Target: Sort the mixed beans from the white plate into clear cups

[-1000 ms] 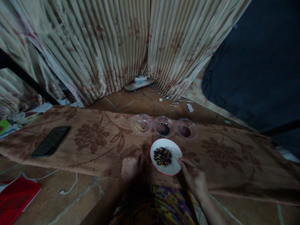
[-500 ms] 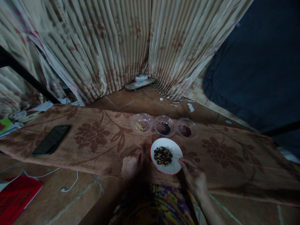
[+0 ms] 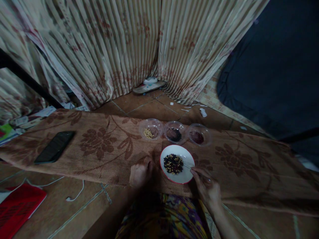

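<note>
On the counter point(image 3: 112, 166), a dish point(image 3: 187, 155) with beans point(image 3: 173, 164) in it lies between the left hand point(image 3: 141, 174) and the right hand point(image 3: 207, 190); a utensil point(image 3: 187, 166) runs from the right hand into the dish. Behind stand three cups point(image 3: 174, 132) in a row. A phone point(image 3: 55, 147) lies far left.

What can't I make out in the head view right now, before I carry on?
All in the head view:
Left hand: its curled fingers hide the palm, so whether it holds anything is unclear.
Thin metal tool: the right hand covers part of it; its tips near the mixed grains are too fine.
Rightmost clear bowl: contents too small and dim to identify.
Red item: cut off by the left edge, lettering blurred.
</note>
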### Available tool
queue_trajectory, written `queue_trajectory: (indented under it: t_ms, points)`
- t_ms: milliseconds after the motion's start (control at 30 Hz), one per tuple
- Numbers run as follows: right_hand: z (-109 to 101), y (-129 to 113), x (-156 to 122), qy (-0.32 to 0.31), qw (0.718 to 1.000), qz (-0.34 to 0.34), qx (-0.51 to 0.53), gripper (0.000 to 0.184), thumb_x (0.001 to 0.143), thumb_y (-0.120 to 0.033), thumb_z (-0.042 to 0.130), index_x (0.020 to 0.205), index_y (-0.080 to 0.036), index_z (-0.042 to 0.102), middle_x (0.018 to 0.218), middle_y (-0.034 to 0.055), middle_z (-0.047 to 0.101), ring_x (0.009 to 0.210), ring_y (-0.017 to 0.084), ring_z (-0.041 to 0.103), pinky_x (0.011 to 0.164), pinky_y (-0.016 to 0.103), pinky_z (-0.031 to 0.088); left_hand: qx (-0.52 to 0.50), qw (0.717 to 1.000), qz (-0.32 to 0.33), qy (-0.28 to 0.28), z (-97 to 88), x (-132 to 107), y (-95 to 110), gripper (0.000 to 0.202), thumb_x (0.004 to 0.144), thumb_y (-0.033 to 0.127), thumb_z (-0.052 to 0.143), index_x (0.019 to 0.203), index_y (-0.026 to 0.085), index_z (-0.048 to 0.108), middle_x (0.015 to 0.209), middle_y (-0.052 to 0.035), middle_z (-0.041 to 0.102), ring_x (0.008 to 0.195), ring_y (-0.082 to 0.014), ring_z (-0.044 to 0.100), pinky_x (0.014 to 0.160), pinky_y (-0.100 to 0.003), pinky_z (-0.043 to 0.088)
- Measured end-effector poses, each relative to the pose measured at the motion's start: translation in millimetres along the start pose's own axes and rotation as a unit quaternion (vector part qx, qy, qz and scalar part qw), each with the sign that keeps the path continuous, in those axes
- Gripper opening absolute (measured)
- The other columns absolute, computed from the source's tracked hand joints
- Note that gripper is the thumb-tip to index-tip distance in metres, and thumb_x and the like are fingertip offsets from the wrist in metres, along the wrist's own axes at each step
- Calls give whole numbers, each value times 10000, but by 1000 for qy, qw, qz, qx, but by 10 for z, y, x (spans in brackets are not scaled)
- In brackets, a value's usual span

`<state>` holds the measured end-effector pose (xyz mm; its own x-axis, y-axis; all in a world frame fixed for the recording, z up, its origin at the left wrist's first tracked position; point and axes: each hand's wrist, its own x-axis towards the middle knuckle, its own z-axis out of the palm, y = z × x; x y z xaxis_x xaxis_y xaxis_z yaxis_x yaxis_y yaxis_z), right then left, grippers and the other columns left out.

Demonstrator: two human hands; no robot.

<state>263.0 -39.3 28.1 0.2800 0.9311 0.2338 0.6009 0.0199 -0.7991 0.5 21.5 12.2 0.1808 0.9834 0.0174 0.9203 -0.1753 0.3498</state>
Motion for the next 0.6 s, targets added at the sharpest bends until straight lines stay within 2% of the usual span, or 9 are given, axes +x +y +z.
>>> queue_trajectory:
  t_ms: [233,400,500,600]
  points:
    - [11,50,-9,1,1000,-2,9,256,859,-443,606,888,-223,734,955,82,724,909,233,665,823,391,529,2,1000,-3,-8,-17,-1,7,196,934,300,412,923,224,591,832,-29,711,744,-153,652,591,-233,360]
    - [-41,-30,2,26,999,10,30,271,833,-451,627,847,-205,739,950,101,730,885,243,674,791,387,541,3,1000,-3,-2,-11,-4,5,209,940,298,398,922,224,592,816,-26,712,736,-157,654,593,-241,359]
    - [-74,-103,104,50,997,31,43,281,809,-461,647,838,-197,739,907,98,738,859,250,679,767,386,545,-2,1000,1,3,-6,-2,4,206,934,291,410,907,217,600,818,-36,715,750,-159,659,594,-237,363]
    - [-41,-200,352,86,994,33,65,283,797,-457,658,838,-189,736,884,98,742,810,239,680,719,361,544,4,1000,0,5,-9,-2,8,218,936,289,405,909,212,607,788,-38,713,725,-157,659,576,-237,355]
